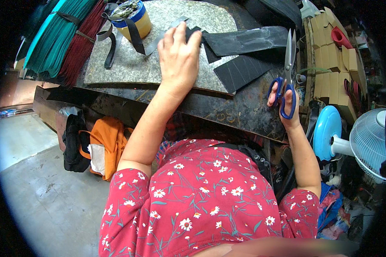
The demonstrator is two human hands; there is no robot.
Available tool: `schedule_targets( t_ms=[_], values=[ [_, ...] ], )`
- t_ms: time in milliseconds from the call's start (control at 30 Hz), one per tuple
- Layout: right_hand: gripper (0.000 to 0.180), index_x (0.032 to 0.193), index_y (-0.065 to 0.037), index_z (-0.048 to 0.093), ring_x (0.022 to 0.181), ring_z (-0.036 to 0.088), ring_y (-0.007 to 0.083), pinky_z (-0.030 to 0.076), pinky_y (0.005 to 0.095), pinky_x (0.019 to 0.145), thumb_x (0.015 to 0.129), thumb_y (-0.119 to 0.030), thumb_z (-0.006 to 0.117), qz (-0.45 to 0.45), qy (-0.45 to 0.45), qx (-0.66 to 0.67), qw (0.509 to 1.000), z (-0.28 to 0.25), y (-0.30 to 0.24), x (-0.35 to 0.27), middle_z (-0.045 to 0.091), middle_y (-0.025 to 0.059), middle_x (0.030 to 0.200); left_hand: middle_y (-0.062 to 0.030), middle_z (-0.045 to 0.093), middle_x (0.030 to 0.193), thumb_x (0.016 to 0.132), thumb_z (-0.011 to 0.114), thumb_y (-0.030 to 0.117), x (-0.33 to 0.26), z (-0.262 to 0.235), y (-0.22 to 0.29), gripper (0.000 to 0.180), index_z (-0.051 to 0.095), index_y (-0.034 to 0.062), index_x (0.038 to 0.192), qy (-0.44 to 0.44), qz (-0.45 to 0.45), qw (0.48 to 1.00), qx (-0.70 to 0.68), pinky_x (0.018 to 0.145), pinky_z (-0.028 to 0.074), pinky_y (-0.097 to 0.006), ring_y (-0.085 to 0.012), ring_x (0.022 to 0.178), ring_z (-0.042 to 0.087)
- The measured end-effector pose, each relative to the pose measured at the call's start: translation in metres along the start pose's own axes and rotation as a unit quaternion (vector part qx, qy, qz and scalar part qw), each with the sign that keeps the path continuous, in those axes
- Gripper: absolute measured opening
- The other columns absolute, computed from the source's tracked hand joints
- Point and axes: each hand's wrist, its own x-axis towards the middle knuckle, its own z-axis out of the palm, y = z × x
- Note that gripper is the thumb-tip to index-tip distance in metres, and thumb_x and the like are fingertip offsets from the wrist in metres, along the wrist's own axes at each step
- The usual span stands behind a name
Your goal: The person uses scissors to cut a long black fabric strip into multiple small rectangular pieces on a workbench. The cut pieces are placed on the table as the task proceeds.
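Observation:
My left hand (179,60) reaches over the grey speckled board (128,73), palm down with its fingers apart. Its fingertips are beside a thin grey strip (156,45) and small black pieces; what lies beneath the fingers is hidden. In my right hand (291,112) are blue-handled scissors (289,64), with fingers through the loops and the blades pointing away, nearly together. Between the hands, a long black strip of material (248,40) stretches across the board's right edge. Below it lies a black piece with pale lines (241,73).
A yellow tub with a blue rim (137,23) stands on the board, a black band draped against it. Bundles of teal cords (58,40) and dark red cords (79,49) lie far left. Cardboard boxes (336,81) and a fan (369,139) are at right; an orange bag (105,143) hangs lower left.

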Motion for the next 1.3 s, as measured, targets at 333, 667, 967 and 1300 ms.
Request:
schedule_targets(
  t_ms=[333, 667, 967, 1300],
  values=[
    [0.069, 0.098, -0.002, 0.053, 0.063, 0.057, 0.0124, 0.047, 0.0239, 0.059, 0.076, -0.066, 0.058, -0.007, -0.001, -0.016, 1.000, 0.008, 0.001, -0.001, 0.058, 0.0042, 0.070, -0.0028, 0.059, 0.106, 0.067, 0.063, 0.010, 0.013, 0.002, 0.009, 0.029, 0.067, 0.0142, 0.095, -0.026, 0.159, 0.982, -0.094, 0.085, 0.040, -0.040, -0.0237, 0.105, 0.050],
    [0.068, 0.099, -0.003, 0.053, 0.063, 0.058, 0.0125, 0.045, 0.0224, 0.059, 0.076, -0.067, 0.056, -0.020, 0.010, -0.035, 0.999, 0.008, 0.003, -0.002, 0.059, 0.0038, 0.070, -0.0133, 0.060, 0.084, 0.084, 0.055, 0.007, 0.094, -0.004, 0.006, 0.005, 0.058, 0.0046, 0.086, 0.036, 0.171, 0.952, -0.253, 0.074, 0.043, -0.041, -0.0331, 0.083, 0.055],
    [0.066, 0.104, -0.001, 0.053, 0.071, 0.060, 0.0153, 0.047, 0.0260, 0.063, 0.081, -0.063, 0.053, -0.070, 0.035, 0.048, 0.996, 0.013, 0.016, 0.002, 0.061, 0.0061, 0.077, -0.0205, 0.059, 0.077, 0.092, 0.051, 0.012, 0.125, -0.039, 0.020, 0.012, 0.055, 0.0036, 0.098, 0.136, 0.022, 0.917, -0.373, 0.066, 0.046, -0.038, -0.0355, 0.072, 0.060],
    [0.049, 0.105, -0.009, 0.055, 0.072, 0.056, 0.0114, 0.045, 0.0244, 0.064, 0.087, -0.054, 0.054, -0.024, 0.099, 0.018, 0.995, 0.030, 0.004, 0.012, 0.059, 0.0021, 0.092, -0.0025, 0.059, 0.079, 0.098, 0.044, 0.022, 0.104, -0.091, 0.022, 0.018, 0.054, 0.0066, 0.100, 0.056, -0.098, 0.717, -0.688, 0.036, 0.036, -0.017, -0.0035, 0.048, 0.049]
  ],
)
